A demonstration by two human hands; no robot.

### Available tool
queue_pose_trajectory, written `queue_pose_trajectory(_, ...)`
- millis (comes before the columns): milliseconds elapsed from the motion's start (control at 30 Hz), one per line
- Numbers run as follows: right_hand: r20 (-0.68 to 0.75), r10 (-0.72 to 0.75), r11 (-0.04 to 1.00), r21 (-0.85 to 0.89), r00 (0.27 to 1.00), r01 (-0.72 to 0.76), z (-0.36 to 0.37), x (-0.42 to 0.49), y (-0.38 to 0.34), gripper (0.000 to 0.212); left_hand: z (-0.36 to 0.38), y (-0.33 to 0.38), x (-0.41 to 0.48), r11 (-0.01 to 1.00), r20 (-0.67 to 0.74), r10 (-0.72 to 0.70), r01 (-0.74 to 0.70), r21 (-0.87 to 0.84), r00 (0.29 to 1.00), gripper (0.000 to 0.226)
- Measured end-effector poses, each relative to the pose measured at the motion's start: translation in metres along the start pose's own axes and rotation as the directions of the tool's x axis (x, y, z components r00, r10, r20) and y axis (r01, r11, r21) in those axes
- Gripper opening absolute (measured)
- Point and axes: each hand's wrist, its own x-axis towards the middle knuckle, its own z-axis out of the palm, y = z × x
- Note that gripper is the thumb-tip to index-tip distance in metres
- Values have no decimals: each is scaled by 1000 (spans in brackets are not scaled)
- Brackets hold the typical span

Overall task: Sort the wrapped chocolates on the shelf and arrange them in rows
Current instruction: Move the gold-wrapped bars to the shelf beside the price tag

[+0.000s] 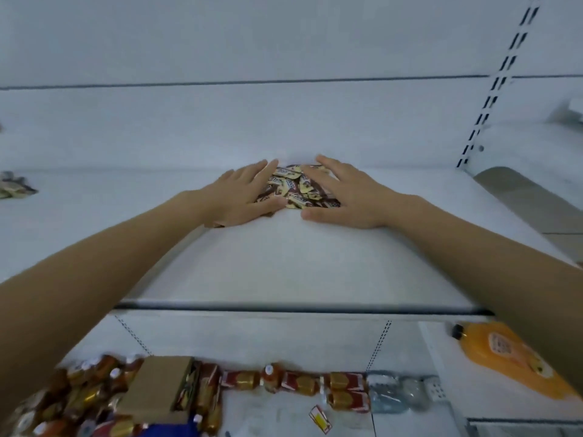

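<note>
A heap of wrapped chocolates [295,189], brown and cream wrappers, lies at the back of a white shelf [284,263], against the rear panel. My left hand [244,195] lies flat on the heap's left side, fingers spread and pointing toward the back. My right hand [342,193] lies flat on the heap's right side in the same way. The two hands cup the heap between them. Neither hand has closed around a chocolate. Some of the heap is hidden under my fingers.
A second small pile of wrapped sweets [14,184] sits at the shelf's far left. On the lower shelf are a cardboard box [156,389], red-and-gold wrapped items [303,384] and small bottles. An orange bottle [508,354] lies at lower right. A slotted upright [495,86] rises at right.
</note>
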Motion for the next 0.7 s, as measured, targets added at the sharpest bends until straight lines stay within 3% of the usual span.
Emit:
queue_pose_trajectory(167, 55, 50, 997, 52, 997, -53, 6, 37, 1, 98, 1, -3, 40, 977, -39, 200, -202, -63, 979, 97)
queue_pose_trajectory(267, 43, 73, 995, 71, 996, -76, 7, 45, 3, 92, 7, -5, 42, 944, -146, 171, -205, -260, 974, 70)
queue_pose_trajectory(400, -54, -4, 1000, 18, 999, 5, 3, 52, 4, 88, 11, -9, 43, 890, -314, 179, -289, -352, 932, 42)
queue_pose_trajectory(567, -142, -25, 982, 182, 990, 51, -4, 47, 0, 55, 3, -6, 38, 812, -376, 111, -302, -499, 920, 31)
queue_pose_trajectory(700, -200, -19, 954, 291, 980, 78, -2, 38, -1, 30, -8, -3, 29, 692, -426, -17, -297, -658, 905, 28)
